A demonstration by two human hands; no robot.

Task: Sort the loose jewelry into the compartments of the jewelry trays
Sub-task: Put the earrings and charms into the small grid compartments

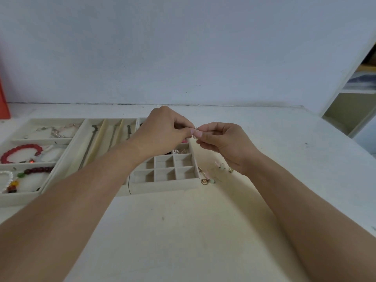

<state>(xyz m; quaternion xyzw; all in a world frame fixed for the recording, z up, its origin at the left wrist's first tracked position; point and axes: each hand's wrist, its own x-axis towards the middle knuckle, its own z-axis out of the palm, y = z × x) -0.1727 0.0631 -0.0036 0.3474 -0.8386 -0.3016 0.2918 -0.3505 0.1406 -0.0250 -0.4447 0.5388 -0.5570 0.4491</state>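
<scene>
My left hand (162,131) and my right hand (221,143) meet above the small-grid tray (162,185). Between their fingertips they pinch a tiny metal earring (196,130), too small to make out further. Most of the grid tray's far cells are hidden under my left hand; several near cells lie bare. Loose earrings with pale green beads and gold rings (211,176) lie on the table just right of the tray, below my right wrist.
A long-slot tray (77,143) with chains sits left of the grid tray. Farther left, a bracelet tray (12,198) holds a red bead bracelet (20,153) and other beads. An orange object (4,98) stands far left, shelves (350,110) far right.
</scene>
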